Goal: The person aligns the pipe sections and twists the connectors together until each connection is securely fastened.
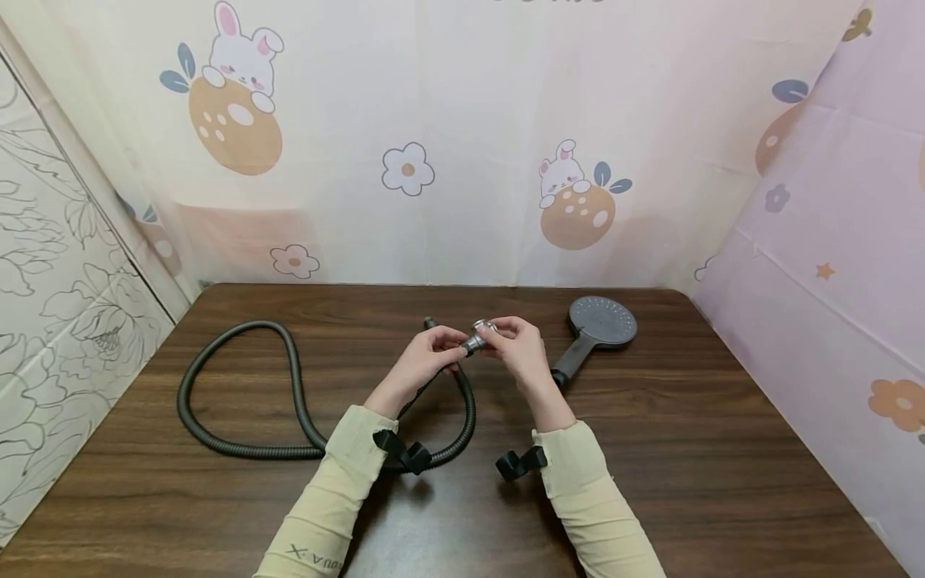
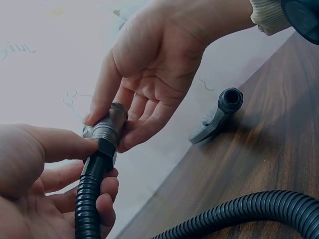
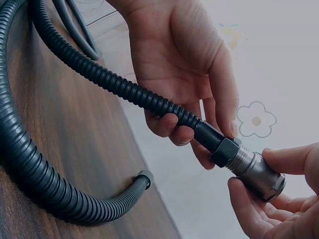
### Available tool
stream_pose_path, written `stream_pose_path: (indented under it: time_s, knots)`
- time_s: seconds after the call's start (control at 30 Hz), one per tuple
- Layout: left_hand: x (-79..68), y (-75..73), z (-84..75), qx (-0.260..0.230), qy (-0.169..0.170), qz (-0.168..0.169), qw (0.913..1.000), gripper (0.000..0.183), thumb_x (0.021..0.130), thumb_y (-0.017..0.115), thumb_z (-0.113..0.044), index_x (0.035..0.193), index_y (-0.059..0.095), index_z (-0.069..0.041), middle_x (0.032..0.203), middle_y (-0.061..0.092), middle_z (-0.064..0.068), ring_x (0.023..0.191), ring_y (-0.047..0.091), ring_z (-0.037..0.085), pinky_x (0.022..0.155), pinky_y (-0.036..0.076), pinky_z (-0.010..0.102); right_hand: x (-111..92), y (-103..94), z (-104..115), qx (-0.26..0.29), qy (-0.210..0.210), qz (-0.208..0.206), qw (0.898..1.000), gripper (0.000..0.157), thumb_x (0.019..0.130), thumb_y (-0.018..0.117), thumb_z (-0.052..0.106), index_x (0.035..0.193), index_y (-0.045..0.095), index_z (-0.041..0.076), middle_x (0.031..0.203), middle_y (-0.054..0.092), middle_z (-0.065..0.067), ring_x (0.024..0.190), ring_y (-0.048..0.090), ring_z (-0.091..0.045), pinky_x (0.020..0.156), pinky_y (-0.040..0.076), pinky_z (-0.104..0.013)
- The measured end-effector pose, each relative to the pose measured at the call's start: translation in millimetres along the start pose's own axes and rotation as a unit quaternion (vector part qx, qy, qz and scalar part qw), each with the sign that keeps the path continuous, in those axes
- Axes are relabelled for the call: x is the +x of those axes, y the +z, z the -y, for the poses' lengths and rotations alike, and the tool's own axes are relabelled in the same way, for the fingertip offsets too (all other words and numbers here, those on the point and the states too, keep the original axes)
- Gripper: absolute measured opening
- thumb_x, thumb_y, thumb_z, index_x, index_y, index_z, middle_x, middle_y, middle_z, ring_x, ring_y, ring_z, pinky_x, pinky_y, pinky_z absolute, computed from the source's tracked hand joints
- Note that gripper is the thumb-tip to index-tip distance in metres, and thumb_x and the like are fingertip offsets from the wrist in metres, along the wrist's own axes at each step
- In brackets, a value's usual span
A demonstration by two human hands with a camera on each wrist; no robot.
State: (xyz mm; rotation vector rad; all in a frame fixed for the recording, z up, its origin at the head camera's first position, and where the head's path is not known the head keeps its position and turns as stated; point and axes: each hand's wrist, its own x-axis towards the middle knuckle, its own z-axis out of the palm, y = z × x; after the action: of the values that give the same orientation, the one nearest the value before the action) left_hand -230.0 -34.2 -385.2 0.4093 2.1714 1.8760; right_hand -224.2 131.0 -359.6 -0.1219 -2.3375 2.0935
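Note:
Near the far side of the table, my left hand (image 1: pixel 419 363) grips one end of a black ribbed shower hose (image 1: pixel 186 389), its thumb on the dark hex nut (image 3: pixel 227 152). My right hand (image 1: pixel 522 350) pinches a short silver metal fitting (image 3: pixel 261 178) between thumb and fingers. Nut and fitting meet end to end, and some bright threads (image 3: pixel 241 159) show between them. Both pieces are held up above the tabletop, tilted in the wrist views. The inside of the joint is hidden.
A dark grey shower head (image 1: pixel 603 323) lies at the back right, handle toward the right forearm. The hose loops across the left and middle of the wooden table (image 1: pixel 723 449); its other end (image 3: pixel 144 178) lies behind the left hand. A patterned curtain (image 1: pixel 477 217) hangs behind.

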Motion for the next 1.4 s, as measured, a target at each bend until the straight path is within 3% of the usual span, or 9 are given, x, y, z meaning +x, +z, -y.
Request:
stream_pose_path:
  time_s: [0.13, 0.27, 0.4, 0.63, 0.9, 1.1, 1.17, 1.4]
  knots:
    - [1.5, 0.7, 3.0, 0.001, 0.008, -0.016, 0.9998, 0.028, 0.087, 0.061, -0.013, 0.113, 0.058, -0.003, 0.101, 0.06, 0.012, 0.089, 0.055, 0.041, 0.077, 0.05, 0.044, 0.2, -0.4, 0.1, -0.002, 0.001, -0.001, 1.0, 0.032, 0.085, 0.064, 0.016, 0.11, 0.055, -0.003, 0.108, 0.061, -0.022, 0.077, 0.064, -0.013, 0.077, 0.053, -0.033]
    - [1.4, 1.3, 3.2, 0.0, -0.007, -0.02, 0.9998, 0.027, 0.089, 0.059, -0.015, 0.113, 0.058, -0.005, 0.098, 0.061, 0.01, 0.085, 0.057, 0.036, 0.08, 0.047, 0.049, 0.2, -0.7, 0.1, -0.003, 0.001, -0.001, 1.0, 0.032, 0.085, 0.064, 0.015, 0.11, 0.055, -0.003, 0.109, 0.062, -0.022, 0.077, 0.064, -0.012, 0.077, 0.052, -0.034]
    - [1.0, 1.6, 3.0, -0.002, -0.026, -0.014, 0.9996, 0.027, 0.091, 0.056, -0.017, 0.115, 0.058, -0.005, 0.1, 0.061, 0.012, 0.083, 0.058, 0.032, 0.082, 0.046, 0.049, 0.2, -0.8, 0.1, 0.001, -0.001, 0.001, 1.0, 0.032, 0.085, 0.064, 0.014, 0.11, 0.055, -0.004, 0.109, 0.062, -0.022, 0.076, 0.064, -0.011, 0.079, 0.052, -0.036]
    - [0.7, 1.3, 2.2, 0.001, -0.016, -0.008, 0.9998, 0.029, 0.09, 0.057, -0.016, 0.117, 0.056, -0.005, 0.104, 0.059, 0.019, 0.088, 0.056, 0.039, 0.081, 0.047, 0.046, 0.4, -0.8, 0.8, -0.001, 0.0, 0.002, 1.0, 0.032, 0.086, 0.063, 0.016, 0.111, 0.055, -0.003, 0.109, 0.061, -0.021, 0.078, 0.064, -0.012, 0.079, 0.052, -0.036]
    - [1.1, 2.2, 2.7, 0.017, -0.029, -0.021, 0.9992, 0.029, 0.094, 0.049, -0.022, 0.113, 0.06, -0.002, 0.101, 0.062, 0.015, 0.082, 0.059, 0.027, 0.083, 0.046, 0.048, 0.0, 0.1, -1.0, -0.009, -0.01, -0.001, 1.0, 0.033, 0.085, 0.064, 0.016, 0.11, 0.056, -0.004, 0.108, 0.062, -0.022, 0.077, 0.064, -0.013, 0.083, 0.049, -0.043]
    - [-0.7, 1.2, 4.0, 0.013, -0.02, -0.001, 0.9997, 0.03, 0.094, 0.048, -0.022, 0.113, 0.06, -0.001, 0.106, 0.062, 0.022, 0.087, 0.058, 0.031, 0.085, 0.044, 0.05, -0.8, 0.9, -2.5, -0.011, -0.006, 0.002, 1.0, 0.032, 0.085, 0.065, 0.016, 0.11, 0.056, -0.002, 0.107, 0.062, -0.022, 0.076, 0.064, -0.013, 0.082, 0.05, -0.041]
    - [-2.7, 0.5, 0.6, 0.012, -0.018, 0.006, 0.9997, 0.03, 0.094, 0.049, -0.021, 0.113, 0.059, 0.0, 0.108, 0.061, 0.024, 0.088, 0.057, 0.033, 0.083, 0.046, 0.047, -1.1, 1.0, -2.5, -0.01, -0.005, 0.003, 1.0, 0.032, 0.085, 0.065, 0.016, 0.11, 0.056, -0.002, 0.107, 0.062, -0.021, 0.076, 0.064, -0.013, 0.082, 0.05, -0.042]
    - [1.9, -0.6, 4.8, 0.006, -0.017, -0.006, 0.9998, 0.028, 0.092, 0.053, -0.019, 0.113, 0.06, -0.001, 0.102, 0.064, 0.016, 0.089, 0.057, 0.037, 0.084, 0.045, 0.051, 0.6, 0.7, -1.4, -0.007, -0.004, 0.004, 1.0, 0.033, 0.085, 0.065, 0.018, 0.11, 0.056, -0.002, 0.108, 0.062, -0.02, 0.078, 0.064, -0.013, 0.082, 0.05, -0.041]
